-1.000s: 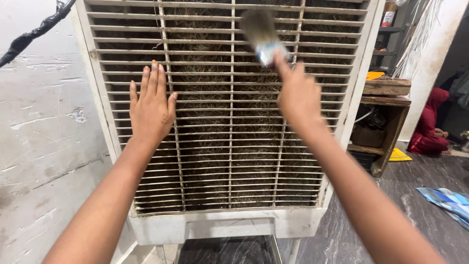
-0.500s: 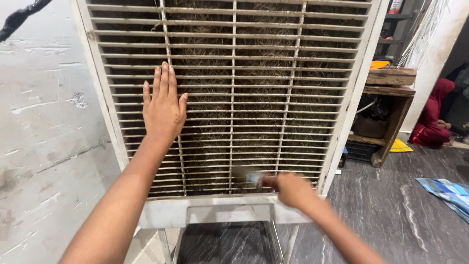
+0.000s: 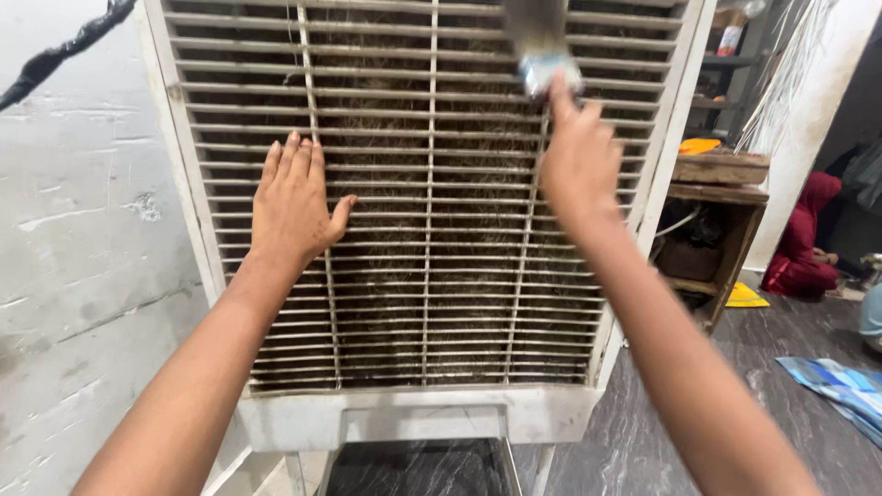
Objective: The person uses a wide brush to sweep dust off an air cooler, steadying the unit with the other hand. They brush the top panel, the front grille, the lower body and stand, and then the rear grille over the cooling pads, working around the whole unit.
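Since half a second ago the right hand (image 3: 577, 156) has swung from the grille's bottom edge up to about 1 o'clock, carrying the brush (image 3: 542, 41) with it. The brush stands near upright, long axis running 12 to 6, bristles up; it is blurred, with a pale ferrule below dark bristles. The right hand is closed around its handle. The left hand (image 3: 292, 197) lies flat, fingers spread, on the dusty white cooler grille (image 3: 432, 303) at 9 o'clock.
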Available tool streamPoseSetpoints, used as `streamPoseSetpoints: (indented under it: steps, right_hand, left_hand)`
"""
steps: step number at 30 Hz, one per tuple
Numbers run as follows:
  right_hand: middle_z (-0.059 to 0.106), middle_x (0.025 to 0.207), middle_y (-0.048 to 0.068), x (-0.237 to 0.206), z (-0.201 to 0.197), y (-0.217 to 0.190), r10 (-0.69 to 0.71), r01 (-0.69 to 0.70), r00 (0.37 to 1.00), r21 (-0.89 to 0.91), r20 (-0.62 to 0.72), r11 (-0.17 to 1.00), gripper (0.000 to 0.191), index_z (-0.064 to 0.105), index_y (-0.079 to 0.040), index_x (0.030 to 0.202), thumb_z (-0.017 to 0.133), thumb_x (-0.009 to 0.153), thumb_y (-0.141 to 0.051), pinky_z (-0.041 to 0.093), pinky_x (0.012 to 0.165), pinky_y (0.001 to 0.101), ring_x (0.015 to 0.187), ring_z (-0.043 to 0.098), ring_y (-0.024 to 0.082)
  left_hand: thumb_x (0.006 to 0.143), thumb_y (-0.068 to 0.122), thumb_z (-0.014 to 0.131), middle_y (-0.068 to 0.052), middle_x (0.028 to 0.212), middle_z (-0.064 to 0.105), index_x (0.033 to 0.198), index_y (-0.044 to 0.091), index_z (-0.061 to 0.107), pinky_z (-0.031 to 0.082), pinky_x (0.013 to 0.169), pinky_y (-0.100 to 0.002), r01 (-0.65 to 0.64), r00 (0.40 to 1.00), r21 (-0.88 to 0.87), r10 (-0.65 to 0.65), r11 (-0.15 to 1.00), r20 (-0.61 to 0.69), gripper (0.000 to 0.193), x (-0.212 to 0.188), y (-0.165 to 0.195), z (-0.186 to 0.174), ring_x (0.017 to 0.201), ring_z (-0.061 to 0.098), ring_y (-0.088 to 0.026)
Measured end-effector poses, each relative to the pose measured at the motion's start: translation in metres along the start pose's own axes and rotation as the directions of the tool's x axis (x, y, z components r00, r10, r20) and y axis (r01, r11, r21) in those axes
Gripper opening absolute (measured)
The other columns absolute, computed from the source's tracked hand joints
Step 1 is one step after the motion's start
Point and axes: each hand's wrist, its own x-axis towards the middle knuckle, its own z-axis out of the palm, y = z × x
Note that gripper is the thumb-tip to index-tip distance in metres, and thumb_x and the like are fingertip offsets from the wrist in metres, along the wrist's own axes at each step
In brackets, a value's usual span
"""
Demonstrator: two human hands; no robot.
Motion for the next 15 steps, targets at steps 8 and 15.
streamPoseSetpoints:
  steps: [8, 15]
  right_hand:
    - [0.061, 0.106, 0.03, -0.196, 0.074, -0.007, -0.106, 0.126, 0.95, -0.05, 0.294, 0.991, 0.08, 0.033, -0.01, 0.162, 0.053, 0.088, 0.013, 0.052, 0.038, 0.0313, 0.052, 0.061, 0.021]
    - [0.074, 0.101, 0.013, -0.297, 0.084, 0.041, -0.073, -0.164, 0.616, 0.219, 0.784, 0.962, 0.074, 0.057, -0.038, 0.141, 0.063, 0.079, 0.003, 0.057, 0.082, 0.0447, 0.092, 0.073, 0.03]
  left_hand:
    - [0.093, 0.051, 0.061, -0.024, 0.152, 0.048, 0.147, -0.011, 0.047, 0.019, 0.127, -0.043, 0.006, 1.0, -0.064, -0.008, 0.998, -0.021, 0.083, -0.004, 0.0, 0.006, 0.149, 0.037, -0.032]
    - [0.09, 0.053, 0.064, -0.023, 0.155, 0.045, 0.149, -0.01, 0.046, 0.019, 0.127, -0.042, -0.049, 0.999, -0.05, 0.049, 0.998, -0.008, 0.088, -0.006, -0.013, 0.006, 0.151, 0.033, -0.031]
